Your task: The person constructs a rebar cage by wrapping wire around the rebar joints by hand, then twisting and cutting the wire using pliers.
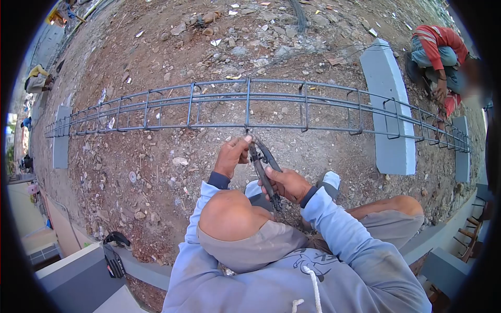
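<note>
the rebar cage lies just ahead, its long axis and near bar running left to right. my right hand grips the pincer-like tool, angled toward that bar; my left hand, nearer it, curls by the tool's tip, pinching something or nothing, i cannot tell.

I see the right hand wrapped around dark pliers, handles spread, and the left hand with its fingers at their head. Just beyond both hands I have a long metal cage on grey blocks; far to their right crouches a person in red.
</note>
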`<state>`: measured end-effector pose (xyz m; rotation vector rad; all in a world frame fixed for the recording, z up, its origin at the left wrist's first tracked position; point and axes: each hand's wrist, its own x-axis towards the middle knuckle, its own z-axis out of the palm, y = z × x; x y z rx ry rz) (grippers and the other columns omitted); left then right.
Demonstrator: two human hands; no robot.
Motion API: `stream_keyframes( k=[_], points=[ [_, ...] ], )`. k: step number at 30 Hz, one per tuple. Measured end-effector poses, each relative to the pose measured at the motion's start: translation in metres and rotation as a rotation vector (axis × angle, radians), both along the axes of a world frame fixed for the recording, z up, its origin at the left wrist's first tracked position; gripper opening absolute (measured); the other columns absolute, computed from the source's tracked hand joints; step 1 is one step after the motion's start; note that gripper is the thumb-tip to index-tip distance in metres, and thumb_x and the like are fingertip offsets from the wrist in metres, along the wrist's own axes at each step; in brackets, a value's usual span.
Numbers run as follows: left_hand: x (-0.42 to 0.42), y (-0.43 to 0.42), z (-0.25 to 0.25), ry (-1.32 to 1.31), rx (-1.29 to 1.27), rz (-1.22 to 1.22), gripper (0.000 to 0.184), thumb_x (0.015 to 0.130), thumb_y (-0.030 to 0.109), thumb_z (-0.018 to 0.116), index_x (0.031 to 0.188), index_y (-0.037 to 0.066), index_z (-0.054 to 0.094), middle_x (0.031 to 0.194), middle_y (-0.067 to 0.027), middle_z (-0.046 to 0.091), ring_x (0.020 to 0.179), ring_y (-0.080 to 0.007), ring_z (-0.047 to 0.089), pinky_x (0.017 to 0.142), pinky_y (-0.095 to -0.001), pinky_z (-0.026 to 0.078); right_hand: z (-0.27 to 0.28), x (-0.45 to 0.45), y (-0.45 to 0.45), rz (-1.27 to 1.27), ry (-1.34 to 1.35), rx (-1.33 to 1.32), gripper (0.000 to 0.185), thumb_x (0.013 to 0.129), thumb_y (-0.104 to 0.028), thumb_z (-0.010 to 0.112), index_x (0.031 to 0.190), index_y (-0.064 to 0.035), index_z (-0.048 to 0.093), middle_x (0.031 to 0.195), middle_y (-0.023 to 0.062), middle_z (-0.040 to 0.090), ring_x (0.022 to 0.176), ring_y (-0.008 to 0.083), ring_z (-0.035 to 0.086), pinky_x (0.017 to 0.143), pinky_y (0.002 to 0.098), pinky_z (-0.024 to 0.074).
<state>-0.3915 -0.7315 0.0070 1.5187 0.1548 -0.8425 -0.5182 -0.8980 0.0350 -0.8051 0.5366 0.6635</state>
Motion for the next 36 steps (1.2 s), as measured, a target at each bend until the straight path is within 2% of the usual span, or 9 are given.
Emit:
stream_keyframes(
  k=[6, 9, 13, 17, 20, 26, 29, 32, 36],
  points=[
    [-0.015, -0.031, -0.004, 0.256, -0.541, -0.135, 0.033, 0.089, 0.029, 0.055, 0.106, 0.001, 0.055, 0.103, -0.0142, 0.062, 0.099, -0.0239, 0.06, 0.093, -0.0396, 0.045, -0.05, 0.005, -0.023, 0.235, -0.03, 0.138, 0.056, 0.088, -0.052, 0.051, 0.096, 0.0019, 0.06, 0.08, 0.0106, 0.066, 0.073, 0.0217, 0.066, 0.066, 0.0299, 0.0523],
    [-0.024, -0.04, -0.017, 0.363, -0.585, -0.166, 0.03, 0.093, 0.026, 0.049, 0.107, 0.0, 0.054, 0.108, -0.0173, 0.061, 0.101, -0.0266, 0.06, 0.093, -0.0415, 0.047, -0.05, 0.014, -0.04, 0.367, -0.056, 0.004, 0.068, 0.078, -0.06, 0.059, 0.101, 0.0041, 0.059, 0.08, 0.0136, 0.066, 0.08, 0.0248, 0.067, 0.069, 0.0328, 0.0518],
    [-0.027, -0.05, -0.018, 0.431, -0.571, -0.044, 0.029, 0.095, 0.027, 0.046, 0.103, 0.001, 0.055, 0.106, -0.0167, 0.061, 0.1, -0.027, 0.06, 0.09, -0.042, 0.048, -0.007, -0.001, -0.019, 0.381, -0.322, -1.145, 0.088, 0.066, -0.053, 0.073, 0.123, 0.007, 0.045, 0.095, 0.0223, 0.062, 0.095, 0.0362, 0.061, 0.077, 0.0437, 0.0475],
    [-0.031, -0.056, -0.018, 0.432, -0.48, 0.043, 0.028, 0.095, 0.028, 0.045, 0.1, 0.002, 0.055, 0.103, -0.0156, 0.061, 0.098, -0.0269, 0.06, 0.089, -0.0414, 0.049, 0.002, -0.034, 0.021, 0.249, -0.396, -1.667, 0.087, 0.066, -0.028, 0.074, 0.132, 0.0054, 0.029, 0.114, 0.0221, 0.047, 0.107, 0.0374, 0.048, 0.088, 0.045, 0.0394],
    [-0.032, -0.056, -0.02, 0.392, -0.383, 0.047, 0.029, 0.095, 0.03, 0.047, 0.101, 0.003, 0.055, 0.1, -0.0143, 0.062, 0.097, -0.025, 0.061, 0.086, -0.0396, 0.05, -0.029, -0.033, 0.031, 0.228, -0.346, -1.697, 0.077, 0.07, -0.02, 0.067, 0.132, 0.0067, 0.03, 0.119, 0.0244, 0.046, 0.107, 0.0392, 0.049, 0.086, 0.0486, 0.0395],
    [-0.028, -0.045, -0.015, 0.205, -0.306, -0.06, 0.041, 0.092, 0.044, 0.05, 0.101, 0.004, 0.054, 0.094, -0.0121, 0.063, 0.093, -0.0231, 0.062, 0.083, -0.0373, 0.05, -0.027, -0.037, 0.019, 0.235, -0.436, -1.286, 0.06, 0.071, -0.013, 0.062, 0.124, 0.0059, 0.04, 0.094, 0.0187, 0.059, 0.081, 0.0316, 0.06, 0.069, 0.0397, 0.0468],
    [-0.028, -0.039, -0.013, 0.327, -0.574, 0.005, 0.048, 0.092, 0.047, 0.047, 0.11, 0.002, 0.052, 0.097, -0.0139, 0.063, 0.094, -0.025, 0.062, 0.087, -0.0395, 0.05, -0.02, -0.032, -0.006, 0.137, -0.13, -0.169, 0.049, 0.078, -0.014, 0.058, 0.121, 0.0052, 0.045, 0.085, 0.0126, 0.06, 0.068, 0.0227, 0.06, 0.059, 0.0335, 0.0468],
    [-0.031, -0.037, -0.02, 0.424, -0.7, -0.038, 0.051, 0.094, 0.045, 0.044, 0.118, 0.0, 0.05, 0.102, -0.0155, 0.063, 0.097, -0.0265, 0.061, 0.091, -0.0413, 0.048, -0.013, -0.033, -0.014, 0.001, -0.045, 0.489, 0.042, 0.085, -0.017, 0.053, 0.12, 0.0046, 0.046, 0.084, 0.0106, 0.06, 0.064, 0.0173, 0.058, 0.058, 0.028, 0.0461],
    [-0.028, -0.036, -0.013, 0.47, -0.67, -0.056, 0.049, 0.095, 0.043, 0.042, 0.118, 0.0, 0.05, 0.104, -0.0157, 0.062, 0.097, -0.0265, 0.061, 0.091, -0.0414, 0.048, -0.007, -0.032, -0.009, -0.003, -0.043, 0.521, 0.045, 0.088, -0.023, 0.048, 0.122, 0.0062, 0.044, 0.084, 0.0127, 0.062, 0.067, 0.0191, 0.062, 0.059, 0.0288, 0.0487]
  ],
)
